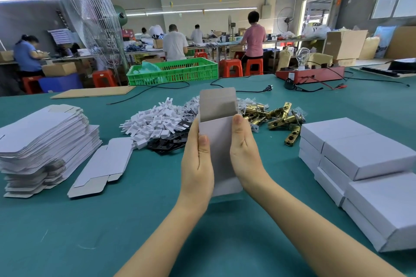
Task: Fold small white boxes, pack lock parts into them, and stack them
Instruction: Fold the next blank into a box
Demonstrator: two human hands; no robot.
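I hold a small white box (219,141) upright in the middle of the frame, just above the green table (157,220). My left hand (197,164) grips its left side, thumb laid on the front face, the other fingers curled behind it. My right hand (244,153) grips the right side the same way, thumb tip near the upper right corner. The box's top end is open, with its grey flap (217,96) standing up at the back.

At the left edge of the frame lies a tall stack of flat box blanks (45,141), and one single blank (102,167) lies flat beside it on the table. Behind the box, in the centre, are heaps of white plastic parts (155,121) and black plates (168,145), touching each other. To the right of them lies a pile of brass latches (276,117). Folded, closed boxes (364,164) are stacked in layers at the right edge.

Farther back on the table I see a green crate (173,71), a sheet of brown cardboard (94,92) and a red device (310,74) with black cables.
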